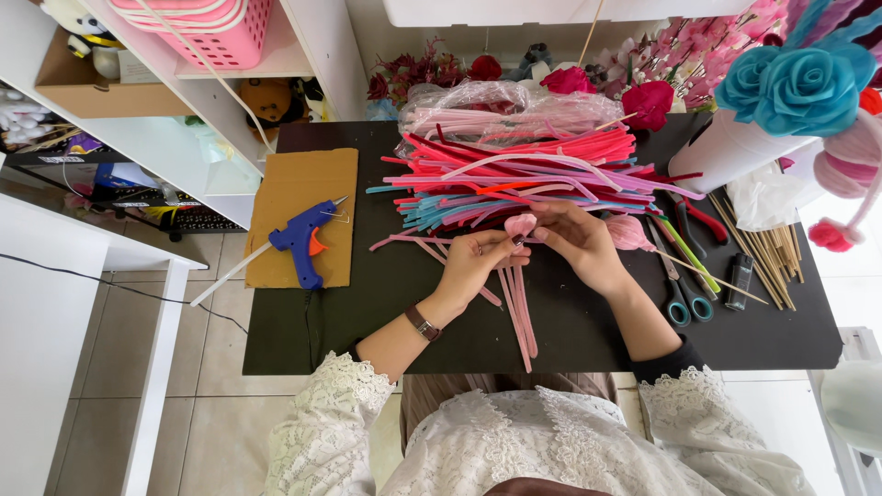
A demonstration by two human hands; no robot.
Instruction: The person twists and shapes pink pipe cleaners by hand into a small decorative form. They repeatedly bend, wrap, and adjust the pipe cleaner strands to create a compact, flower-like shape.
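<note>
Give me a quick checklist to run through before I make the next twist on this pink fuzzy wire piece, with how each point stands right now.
1. Both hands on the work: left hand and right hand pinch the small pink coiled fuzzy-wire bud: ok.
2. Spare pink fuzzy wire stems lie under the hands on the black table: ok.
3. Pile of pink, red and blue fuzzy wires sits just behind the hands: ok.
4. Blue glue gun rests on the brown cardboard sheet, apart from the hands: ok.
5. Glue gun hot or not: cannot tell.
6. Teal-handled scissors lie beside the right hand: ok.
</note>
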